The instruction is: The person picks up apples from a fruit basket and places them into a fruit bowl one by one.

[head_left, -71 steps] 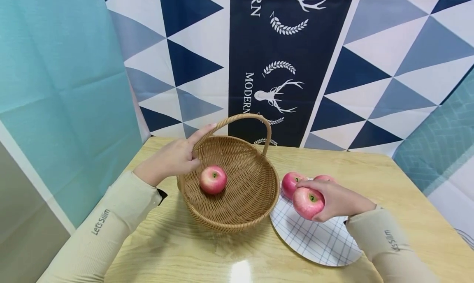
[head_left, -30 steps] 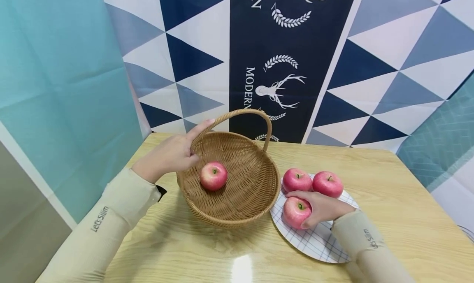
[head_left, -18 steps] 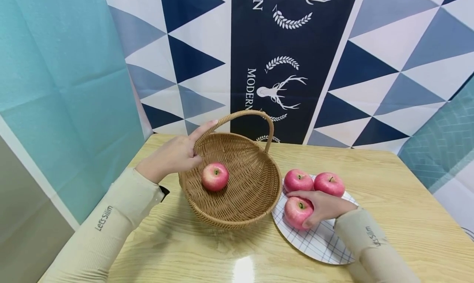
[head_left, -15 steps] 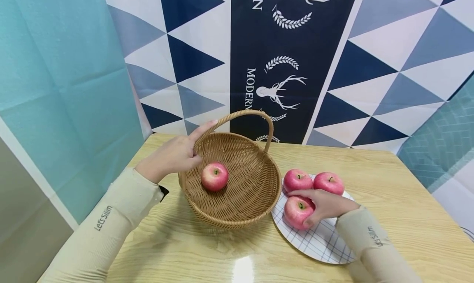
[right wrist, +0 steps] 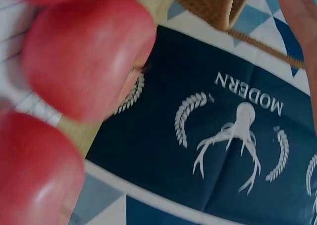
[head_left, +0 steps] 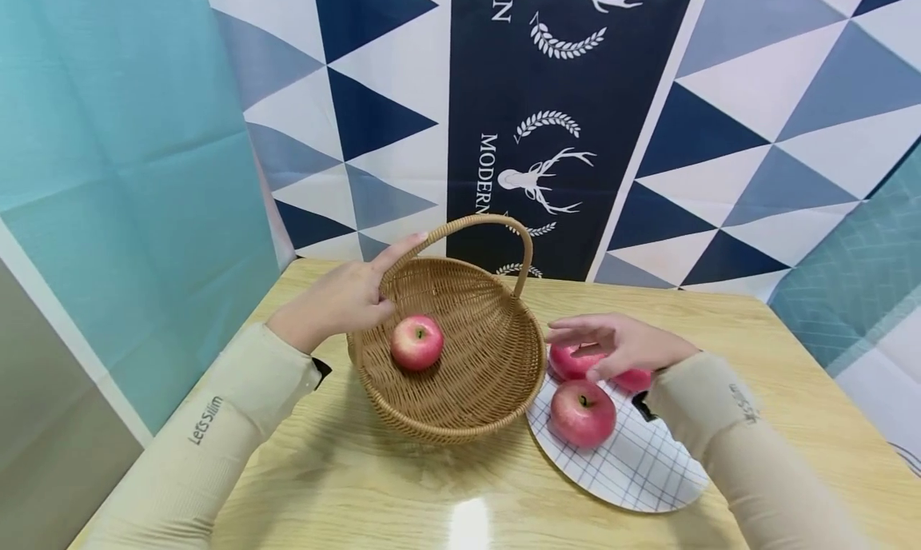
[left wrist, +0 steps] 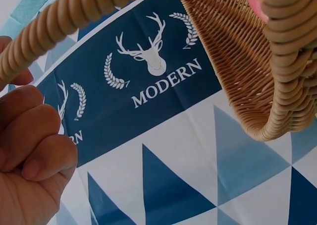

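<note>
My left hand (head_left: pixel 338 298) grips the handle (head_left: pixel 468 222) of a brown wicker basket (head_left: pixel 478 358), index finger lying along it. In the left wrist view, several curled fingers (left wrist: pixel 37 136) show below the handle. One pink-red apple (head_left: pixel 417 343) sits inside the basket. My right hand (head_left: pixel 622 342) hovers with fingers extended over the apples on a round checked plate (head_left: pixel 647 478), holding nothing. Nearest me on that plate is an apple (head_left: pixel 583 414). Behind it, a second apple (head_left: pixel 568 364) and a third apple (head_left: pixel 633 380) are partly hidden by the hand.
Basket and plate stand side by side on a light wooden table (head_left: pixel 345 494), the basket's right rim close to the plate. A patterned cloth (head_left: pixel 388 118) hangs behind the table, and a teal curtain (head_left: pixel 137 174) is at the left.
My right hand has let go of the front apple, which now rests on the plate, and has lifted and moved back over the rear apples. The left hand and basket have stayed put.
</note>
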`<state>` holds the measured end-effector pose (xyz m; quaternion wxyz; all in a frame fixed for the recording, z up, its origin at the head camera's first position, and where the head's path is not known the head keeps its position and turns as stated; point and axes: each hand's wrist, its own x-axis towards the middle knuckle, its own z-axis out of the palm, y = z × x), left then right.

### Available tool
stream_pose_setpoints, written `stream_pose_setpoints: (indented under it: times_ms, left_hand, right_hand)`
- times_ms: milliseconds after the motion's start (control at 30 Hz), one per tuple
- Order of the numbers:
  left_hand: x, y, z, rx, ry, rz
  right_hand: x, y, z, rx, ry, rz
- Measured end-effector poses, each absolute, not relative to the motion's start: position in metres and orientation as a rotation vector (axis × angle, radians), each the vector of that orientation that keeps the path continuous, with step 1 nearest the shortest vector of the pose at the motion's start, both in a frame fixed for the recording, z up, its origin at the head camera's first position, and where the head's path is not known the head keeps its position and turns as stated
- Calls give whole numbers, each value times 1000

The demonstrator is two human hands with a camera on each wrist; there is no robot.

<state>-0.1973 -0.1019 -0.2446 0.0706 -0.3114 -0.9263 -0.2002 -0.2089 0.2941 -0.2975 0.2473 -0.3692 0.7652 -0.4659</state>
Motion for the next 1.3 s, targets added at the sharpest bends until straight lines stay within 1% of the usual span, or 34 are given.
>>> stream_pose_setpoints:
  times_ms: [167,300,600,867,1100,1300]
  left_hand:
    - [-197,-103,-245,-935,-2792,-593]
    - [-197,-102,-243,-949,-2801,-590]
    - [-197,-99,-239,-987,-2786,-567]
    - [-197,-101,-241,-999,-2784,-595]
    - [-197,-102,-244,-1014,-2774,-591]
    - [-198,-98,-242,-1039,-2744,-579]
  right_hand:
    - [-227,274,-295,-1070,1980,-1271]
    - [-236,263,-290,-1057,1958,-1249]
    - [-250,224,-276,-839,2079,-1244]
    - [-259,183,-259,-992,2091,-955]
    - [-270,147,-250,-827,2049,-704]
    - [-285,127,-255,-698,1978,-761]
